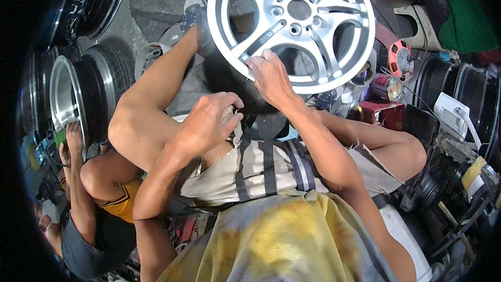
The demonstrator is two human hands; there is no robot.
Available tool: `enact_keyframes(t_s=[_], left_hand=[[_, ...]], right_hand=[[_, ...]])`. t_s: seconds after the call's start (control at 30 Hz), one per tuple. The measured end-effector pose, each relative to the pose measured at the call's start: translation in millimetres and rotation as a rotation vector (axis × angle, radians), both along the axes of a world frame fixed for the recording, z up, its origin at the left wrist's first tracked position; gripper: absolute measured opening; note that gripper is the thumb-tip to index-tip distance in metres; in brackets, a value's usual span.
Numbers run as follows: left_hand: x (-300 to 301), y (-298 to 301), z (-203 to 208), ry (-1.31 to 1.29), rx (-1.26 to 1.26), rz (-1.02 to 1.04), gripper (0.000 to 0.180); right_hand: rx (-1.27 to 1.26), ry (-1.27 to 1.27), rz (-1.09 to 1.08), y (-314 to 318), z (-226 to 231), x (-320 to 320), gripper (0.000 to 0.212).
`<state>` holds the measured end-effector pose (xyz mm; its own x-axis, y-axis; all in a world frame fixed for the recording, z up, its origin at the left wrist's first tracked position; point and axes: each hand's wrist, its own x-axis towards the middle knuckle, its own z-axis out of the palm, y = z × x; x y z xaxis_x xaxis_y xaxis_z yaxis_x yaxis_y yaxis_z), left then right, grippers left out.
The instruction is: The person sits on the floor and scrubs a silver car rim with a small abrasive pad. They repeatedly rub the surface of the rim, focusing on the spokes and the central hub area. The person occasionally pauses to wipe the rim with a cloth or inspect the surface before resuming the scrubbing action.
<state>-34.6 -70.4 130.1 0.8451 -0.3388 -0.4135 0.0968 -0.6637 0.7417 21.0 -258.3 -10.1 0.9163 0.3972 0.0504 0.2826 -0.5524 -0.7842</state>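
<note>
A silver alloy wheel rim (299,30) with paired spokes lies face up before my knees. My right hand (270,79) rests against its near left part, fingertips pressed together at the end of a spoke. Whatever they pinch, if anything, is too small to make out. My left hand (209,120) is apart from the wheel, above my lap, with its fingers curled toward the thumb. A pale, crumpled bit shows between them, and I cannot tell its kind. Under the wheel its support is dark and mostly hidden.
At the left a co-worker's hand (74,138) holds a green pad (60,137) near another wheel rim (67,86). A tyre (110,70) stands beside it. To the right are a red cable reel (401,58), a paint can (386,87), a white device (451,114) and stacked dark rims (459,83).
</note>
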Motion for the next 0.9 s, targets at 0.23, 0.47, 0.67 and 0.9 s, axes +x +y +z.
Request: enact_keyframes(t_s=[0.23, 0.47, 0.67, 0.9], left_hand=[[18, 24, 13, -0.042, -0.005, -0.008, 0.037], [61, 25, -10, -0.223, 0.166, -0.064, 0.04], [71, 14, -47, -0.422, 0.083, -0.056, 0.037], [74, 2, -58, -0.383, -0.027, -0.087, 0.041]], right_hand=[[-0.006, 0.005, -0.023, 5, 3, 1, 0.014], [-0.016, 0.024, -0.01, -4, -3, 0, 0.014], [-0.071, 0.037, 0.03, -7, 1, 5, 0.009], [-0.07, 0.009, 0.046, -14, 3, 3, 0.009]])
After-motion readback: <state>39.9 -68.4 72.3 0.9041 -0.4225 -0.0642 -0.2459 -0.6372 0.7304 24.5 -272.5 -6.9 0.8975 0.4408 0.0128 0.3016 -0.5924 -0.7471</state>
